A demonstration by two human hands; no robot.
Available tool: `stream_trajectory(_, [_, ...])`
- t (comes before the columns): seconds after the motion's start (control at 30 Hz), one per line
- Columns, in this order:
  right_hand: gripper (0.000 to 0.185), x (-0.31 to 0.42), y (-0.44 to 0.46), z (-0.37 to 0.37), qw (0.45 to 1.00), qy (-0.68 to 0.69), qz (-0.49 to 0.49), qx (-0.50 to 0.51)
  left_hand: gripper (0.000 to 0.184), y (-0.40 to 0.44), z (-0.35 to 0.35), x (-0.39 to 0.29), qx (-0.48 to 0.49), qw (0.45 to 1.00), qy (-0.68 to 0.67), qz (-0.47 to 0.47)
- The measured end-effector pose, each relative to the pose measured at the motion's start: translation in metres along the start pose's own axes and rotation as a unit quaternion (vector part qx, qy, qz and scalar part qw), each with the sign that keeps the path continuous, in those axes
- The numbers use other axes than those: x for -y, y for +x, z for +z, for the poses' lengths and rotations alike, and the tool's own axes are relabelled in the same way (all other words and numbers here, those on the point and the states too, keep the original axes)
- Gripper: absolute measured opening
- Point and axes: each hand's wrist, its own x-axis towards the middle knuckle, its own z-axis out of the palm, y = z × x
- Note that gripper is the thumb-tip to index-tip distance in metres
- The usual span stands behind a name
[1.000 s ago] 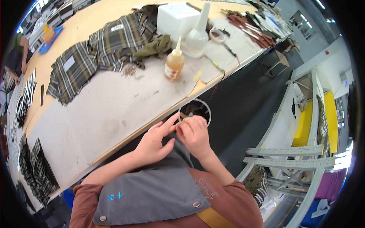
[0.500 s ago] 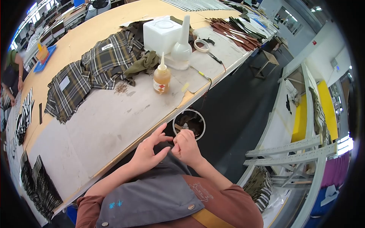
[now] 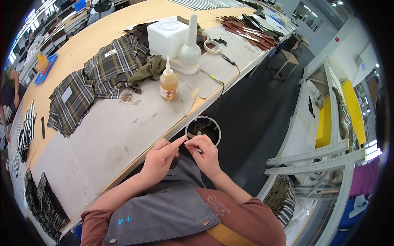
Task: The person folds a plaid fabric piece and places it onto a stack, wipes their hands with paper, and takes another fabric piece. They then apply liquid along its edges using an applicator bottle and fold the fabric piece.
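Observation:
My left hand (image 3: 161, 158) is in front of my apron, beside the table edge. Its index finger stretches toward my right hand, while the other fingers bend; nothing shows in it. My right hand (image 3: 206, 154) bends its fingers and thumb to a pinch close to that fingertip. Whatever the pinch may hold is too small to make out. Beyond the hands, a round bin (image 3: 220, 132) with scraps inside stands on the floor. Nearest on the table is a squeeze bottle (image 3: 169, 87) of amber liquid with a pointed nozzle, standing upright.
Plaid fabric pieces (image 3: 113, 61) lie across the table (image 3: 123, 123). Behind the bottle stand a white square container (image 3: 164, 39) and a long-necked white bottle (image 3: 190, 51). A tape roll (image 3: 212, 46), a yellow-green tool (image 3: 211, 76) and brown strips (image 3: 250, 33) lie right. Another person's arm (image 3: 16, 88) shows far left.
My left hand has gone from spread fingers to a pointing index finger. My right hand has loosened from a fist into a pinch. The view has shifted slightly.

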Motion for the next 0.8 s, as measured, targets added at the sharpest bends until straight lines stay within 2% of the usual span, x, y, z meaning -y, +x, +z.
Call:
stream_trajectory(0.03, [0.013, 0.001, 0.0, 0.0, 1.0, 0.0, 0.002, 0.0, 0.053, 0.002, 0.001, 0.0, -0.01, 0.999, 0.02, 0.05])
stream_trajectory(0.1, [0.016, 0.002, -0.001, 0.0, 0.994, 0.081, 0.069, -0.005, 0.054, 0.007, 0.003, 0.0, -0.002, 0.998, 0.026, 0.052])
stream_trajectory(0.17, [0.017, -0.001, 0.0, -0.003, 0.991, 0.102, 0.091, -0.001, 0.054, 0.012, 0.004, -0.001, 0.004, 0.998, 0.033, 0.044])
stream_trajectory(0.23, [0.016, 0.003, 0.001, -0.002, 0.953, 0.244, 0.176, -0.027, 0.048, 0.017, 0.006, -0.003, -0.003, 0.998, 0.019, 0.062])
stream_trajectory(0.27, [0.017, 0.004, 0.004, -0.003, 0.938, 0.275, 0.208, -0.03, 0.053, 0.019, 0.007, -0.002, -0.005, 0.997, 0.025, 0.076])
stream_trajectory(0.3, [0.018, 0.002, 0.004, -0.004, 0.921, 0.305, 0.24, -0.034, 0.05, 0.02, 0.007, -0.002, -0.007, 0.998, 0.014, 0.065])
stream_trajectory(0.4, [0.021, -0.009, 0.002, 0.0, 0.882, 0.429, 0.188, -0.056, 0.046, 0.019, 0.009, 0.009, -0.008, 0.999, -0.018, 0.042])
stream_trajectory(0.5, [0.026, -0.013, 0.003, 0.0, 0.861, 0.472, 0.186, -0.04, 0.037, 0.021, 0.005, 0.009, 0.008, 0.998, -0.061, -0.019])
stream_trajectory(0.57, [0.031, -0.013, 0.004, -0.001, 0.86, 0.473, 0.19, -0.034, 0.031, 0.023, 0.002, 0.001, 0.02, 0.956, -0.195, -0.217])
stream_trajectory(0.6, [0.036, -0.013, 0.005, 0.0, 0.859, 0.473, 0.191, -0.031, 0.037, 0.026, -0.002, -0.006, 0.038, 0.948, -0.172, -0.263])
stream_trajectory(0.63, [0.036, -0.011, 0.007, 0.0, 0.859, 0.474, 0.193, -0.027, 0.037, 0.027, -0.001, -0.002, 0.034, 0.948, -0.173, -0.265])
stream_trajectory(0.7, [0.047, -0.005, 0.01, 0.001, 0.848, 0.483, 0.215, -0.039, 0.046, 0.029, 0.004, 0.012, -0.009, 0.983, -0.15, -0.101])
stream_trajectory(0.73, [0.056, -0.006, 0.01, 0.002, 0.855, 0.477, 0.205, 0.002, 0.046, 0.032, 0.009, 0.02, -0.013, 0.983, -0.15, -0.102])
stream_trajectory(0.77, [0.067, -0.009, 0.009, 0.003, 0.858, 0.473, 0.195, 0.049, 0.048, 0.039, 0.016, 0.029, -0.035, 0.988, -0.138, -0.062])
stream_trajectory(0.8, [0.073, -0.008, 0.01, 0.01, 0.89, 0.423, 0.137, 0.101, 0.051, 0.046, 0.021, 0.032, -0.059, 0.99, -0.123, -0.023])
